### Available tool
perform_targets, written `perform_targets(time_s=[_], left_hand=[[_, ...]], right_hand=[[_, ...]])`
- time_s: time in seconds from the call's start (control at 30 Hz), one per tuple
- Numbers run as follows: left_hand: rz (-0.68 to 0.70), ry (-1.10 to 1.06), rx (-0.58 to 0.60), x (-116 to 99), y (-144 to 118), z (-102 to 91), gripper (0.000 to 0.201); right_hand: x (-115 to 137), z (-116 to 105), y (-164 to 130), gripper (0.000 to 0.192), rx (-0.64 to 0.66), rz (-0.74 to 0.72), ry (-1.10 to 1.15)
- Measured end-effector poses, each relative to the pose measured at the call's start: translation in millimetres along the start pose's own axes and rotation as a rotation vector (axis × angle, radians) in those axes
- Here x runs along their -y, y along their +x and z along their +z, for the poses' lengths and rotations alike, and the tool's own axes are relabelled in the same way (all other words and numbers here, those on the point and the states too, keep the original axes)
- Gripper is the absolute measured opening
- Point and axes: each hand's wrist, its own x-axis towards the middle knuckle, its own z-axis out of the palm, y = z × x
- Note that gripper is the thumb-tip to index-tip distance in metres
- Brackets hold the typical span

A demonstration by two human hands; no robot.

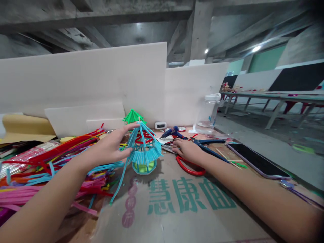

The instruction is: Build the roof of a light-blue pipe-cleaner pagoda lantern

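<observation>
Steadying model [145, 156] mid-frame, gripped in left hand [111, 145], laying right hand [188, 150] over scissors [180, 164], impossible to tell if grasping, likely needing firm hold.

Green characters [186, 195] reading "慧康面" stand on the cardboard [188, 227].

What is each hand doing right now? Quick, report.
Left hand: holding the blue model by its roof.
Right hand: at the scissors; whether it is closed on them cannot be told.

Sky-blue pavilion model [145, 157]; red scissor handles [191, 173]; navy glue gun [173, 131]; cardboard [192, 225] printed green and pink.
</observation>
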Motion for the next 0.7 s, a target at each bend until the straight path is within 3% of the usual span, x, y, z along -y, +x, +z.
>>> perform_targets(time_s=[0.1,0.53,0.7], left_hand=[[-0.017,0.049,0.066,-1,0,-0.7,0.076],[0.119,0.197,-0.002,-11,2,7.7,0.070],[0.152,0.170,-0.029,-15,2,9.3,0.080]], right_hand=[[-4,10,0,0.035,-0.002,0.002,0.046],[-10,17,1,0.034,-0.031,-0.006,0.120],[-11,18,1,0.033,-0.039,-0.010,0.127]])
